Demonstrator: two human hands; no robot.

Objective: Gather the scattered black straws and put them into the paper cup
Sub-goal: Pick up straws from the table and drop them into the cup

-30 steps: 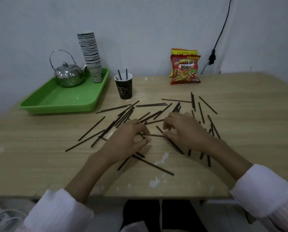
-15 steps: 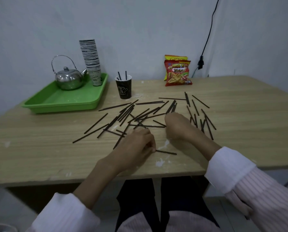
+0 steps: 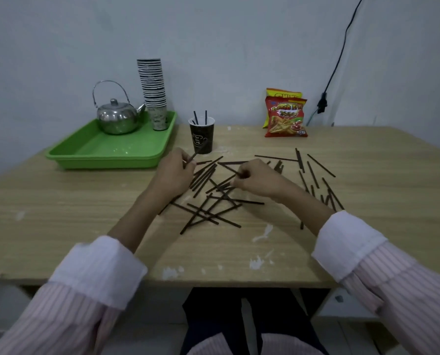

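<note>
A: Left hand (image 3: 171, 175)?
B: Pinching one black straw (image 3: 192, 157), tip angled up toward the paper cup (image 3: 201, 138), just short of it.
A: Right hand (image 3: 256, 179)?
B: Fingers closed on a straw in the scattered straws (image 3: 208, 198) mid-table (image 3: 60, 213).
A: Cup?
B: Upright beside the green tray (image 3: 106, 152), two straws already in.

Cup (image 3: 201, 137) standing with bare table (image 3: 60, 213) to its right; tray (image 3: 106, 149) crowding its left. Straws (image 3: 208, 198) littering the middle. Snack bags (image 3: 285, 119) sitting well apart, far right.
</note>
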